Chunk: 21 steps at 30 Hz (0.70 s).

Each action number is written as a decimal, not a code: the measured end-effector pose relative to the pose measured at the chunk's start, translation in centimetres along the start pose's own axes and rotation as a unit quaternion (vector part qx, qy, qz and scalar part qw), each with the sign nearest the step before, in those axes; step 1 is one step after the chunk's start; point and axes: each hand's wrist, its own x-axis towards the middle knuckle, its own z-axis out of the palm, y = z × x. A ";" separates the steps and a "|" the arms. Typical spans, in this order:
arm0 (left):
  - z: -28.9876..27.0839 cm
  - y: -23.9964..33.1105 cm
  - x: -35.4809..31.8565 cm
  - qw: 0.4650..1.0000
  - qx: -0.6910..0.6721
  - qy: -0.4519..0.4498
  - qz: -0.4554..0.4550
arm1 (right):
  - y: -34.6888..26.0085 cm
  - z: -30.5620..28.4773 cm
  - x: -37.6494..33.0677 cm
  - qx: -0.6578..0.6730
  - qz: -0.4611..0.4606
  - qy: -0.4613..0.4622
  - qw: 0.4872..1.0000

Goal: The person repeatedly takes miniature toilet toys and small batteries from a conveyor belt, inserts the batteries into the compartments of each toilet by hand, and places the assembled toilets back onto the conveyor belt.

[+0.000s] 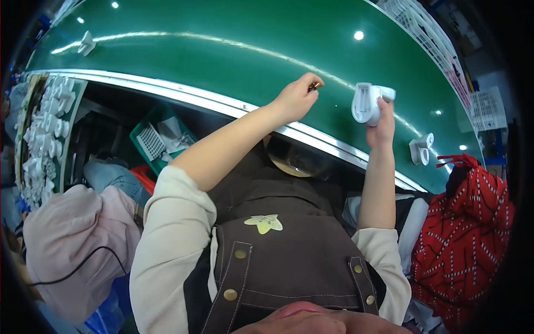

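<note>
My right hand (384,125) grips a white plastic housing (364,106) with a rounded body and a recess in its face, holding it up over the green work surface (233,72). Between the closed fingertips of my left hand (296,100) sits a small copper-coloured metal piece (315,86), mostly hidden by the fingers. That hand hovers above the near part of the green surface, apart from the housing. A similar white plastic part (421,149) rests on the surface to the right of my right hand.
Another white part (87,43) lies at the far left. Beside me on the left is a board crowded with white parts (53,125); a green basket (136,133) sits below the metal edge (183,96). White racks (428,39) line the far right. People in pink (78,228) and red (461,239) clothing flank me.
</note>
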 end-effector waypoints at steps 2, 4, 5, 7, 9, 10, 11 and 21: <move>-0.9 3.6 -2.7 0.998 -0.055 -0.022 0.000 | 0.1 -0.4 -1.8 0.192 0.139 -0.143 0.961; -0.8 5.9 -5.4 0.995 0.013 -0.022 0.095 | 1.2 1.9 -4.4 0.246 0.160 -0.140 0.946; -0.2 6.3 -6.4 0.989 0.039 0.007 0.140 | 1.3 3.1 -6.1 0.267 0.163 -0.156 0.937; 0.2 7.2 -7.5 0.981 0.074 0.008 0.177 | 1.5 4.1 -8.3 0.287 0.160 -0.166 0.930; -0.3 7.2 -8.2 0.957 0.174 0.011 0.231 | 1.7 4.6 -9.4 0.270 0.145 -0.167 0.937; -0.6 7.3 -8.5 0.958 0.170 0.009 0.232 | 1.8 4.5 -9.9 0.268 0.144 -0.165 0.938; -1.3 7.6 -8.7 0.947 0.205 0.001 0.246 | 1.8 4.9 -10.1 0.264 0.145 -0.169 0.938; -4.9 10.0 -9.6 0.925 0.271 0.050 0.261 | 1.7 8.5 -10.8 0.207 0.109 -0.206 0.950</move>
